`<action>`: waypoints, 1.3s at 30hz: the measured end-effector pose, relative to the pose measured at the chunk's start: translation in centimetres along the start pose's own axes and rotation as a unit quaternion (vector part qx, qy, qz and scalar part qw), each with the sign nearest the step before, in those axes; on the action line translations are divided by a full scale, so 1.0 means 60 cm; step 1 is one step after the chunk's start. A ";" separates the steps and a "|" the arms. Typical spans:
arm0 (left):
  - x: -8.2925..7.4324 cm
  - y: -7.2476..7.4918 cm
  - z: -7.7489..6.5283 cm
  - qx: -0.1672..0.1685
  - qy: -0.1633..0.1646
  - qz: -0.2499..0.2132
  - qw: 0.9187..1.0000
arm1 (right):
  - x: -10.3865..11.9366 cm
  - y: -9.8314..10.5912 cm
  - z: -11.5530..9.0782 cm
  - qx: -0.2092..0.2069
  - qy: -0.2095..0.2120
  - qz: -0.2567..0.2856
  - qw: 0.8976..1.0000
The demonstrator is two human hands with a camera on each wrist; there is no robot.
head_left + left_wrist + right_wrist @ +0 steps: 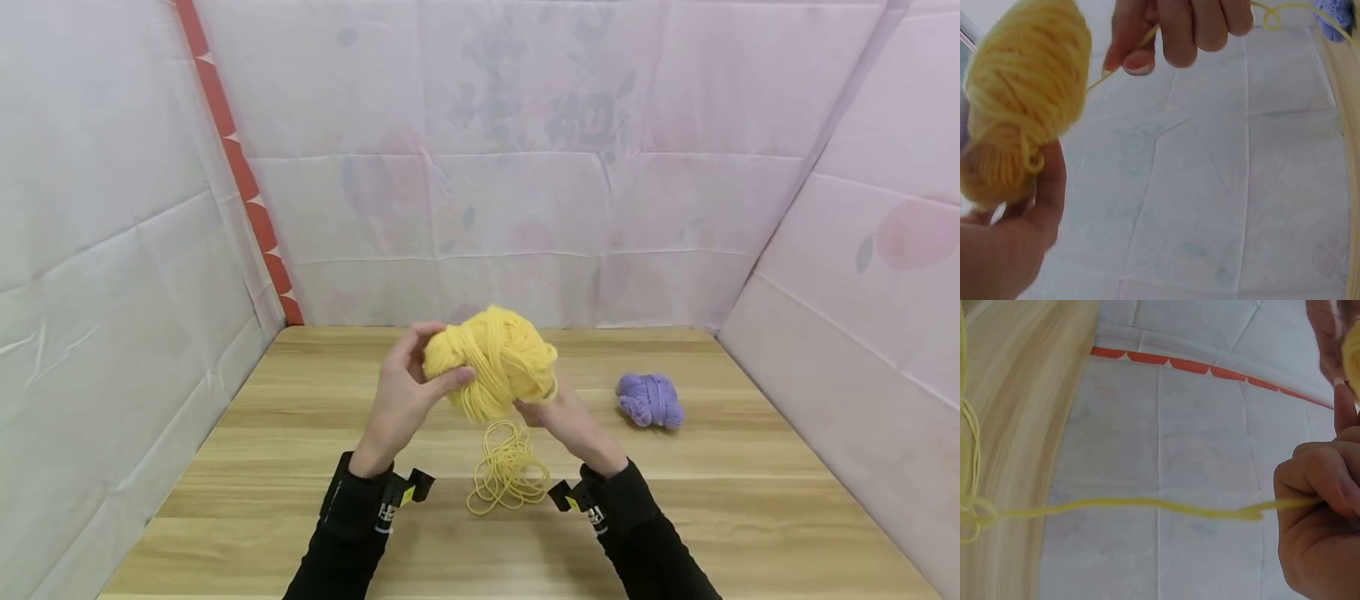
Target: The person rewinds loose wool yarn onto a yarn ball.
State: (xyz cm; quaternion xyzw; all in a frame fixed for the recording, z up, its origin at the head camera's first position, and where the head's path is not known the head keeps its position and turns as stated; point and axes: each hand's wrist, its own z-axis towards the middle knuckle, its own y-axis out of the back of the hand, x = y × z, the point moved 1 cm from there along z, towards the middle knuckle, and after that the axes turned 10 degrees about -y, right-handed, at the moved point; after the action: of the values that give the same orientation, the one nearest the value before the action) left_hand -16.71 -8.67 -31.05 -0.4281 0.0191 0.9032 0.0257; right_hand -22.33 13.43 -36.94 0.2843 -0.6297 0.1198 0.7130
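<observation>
Gripping a plump, fuzzy yellow yarn ball wrapped crosswise round its middle, left hand curled about it, right hand pinching its thin strand.

Above the wooden table, your left hand grips the yellow yarn ball; your right hand is at its lower right. Loose yellow yarn lies below, purple yarn at right.

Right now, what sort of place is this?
Probably a makeshift recording booth rather than a lived-in room: a wood-grain table is enclosed on three visible sides by creased white sheeting, and small black devices sit at both wrists.
</observation>
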 end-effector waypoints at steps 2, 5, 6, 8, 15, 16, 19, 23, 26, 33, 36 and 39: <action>0.002 0.003 0.002 -0.032 0.007 0.012 0.999 | 0.037 -0.011 -0.008 0.012 -0.002 -0.003 1.000; 0.006 0.007 0.004 -0.066 0.005 0.029 0.997 | 0.051 -0.013 -0.013 0.020 0.008 -0.008 1.000; 0.006 0.008 0.004 -0.074 0.002 0.035 0.997 | 0.052 -0.013 -0.014 0.017 0.012 -0.017 1.000; 0.008 0.010 0.006 -0.085 -0.006 0.049 0.995 | 0.049 -0.010 -0.012 0.011 0.010 -0.038 0.999; 0.017 0.013 0.007 -0.114 -0.027 0.140 0.983 | 0.061 -0.002 -0.025 0.001 0.030 -0.089 0.996; 0.018 0.013 0.007 -0.116 -0.030 0.155 0.981 | 0.063 0.000 -0.028 0.001 0.030 -0.090 0.996; 0.020 0.012 0.006 -0.110 -0.047 0.198 0.973 | 0.071 0.008 -0.039 -0.004 0.028 -0.088 0.996; 0.026 0.010 0.007 -0.075 -0.080 0.262 0.959 | 0.085 0.020 -0.056 -0.019 0.020 -0.069 0.997; 0.031 0.005 0.008 -0.029 -0.104 0.304 0.946 | 0.095 0.029 -0.068 -0.025 0.038 -0.044 0.998; 0.034 -0.016 0.002 0.111 -0.105 0.339 0.928 | 0.100 0.045 -0.081 -0.074 0.116 0.021 0.990; 0.030 -0.027 -0.002 0.176 -0.105 0.317 0.926 | 0.095 0.048 -0.076 -0.097 0.141 0.046 0.984; 0.027 -0.037 -0.005 0.233 -0.108 0.273 0.927 | 0.087 0.048 -0.067 -0.105 0.153 0.070 0.980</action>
State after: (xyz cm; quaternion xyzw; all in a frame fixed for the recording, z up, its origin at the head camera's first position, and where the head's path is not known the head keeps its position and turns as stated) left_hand -17.33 -6.41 -32.52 -0.2882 0.3426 0.8860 -0.1209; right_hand -19.57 17.03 -31.34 0.1415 -0.5405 0.1451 0.8166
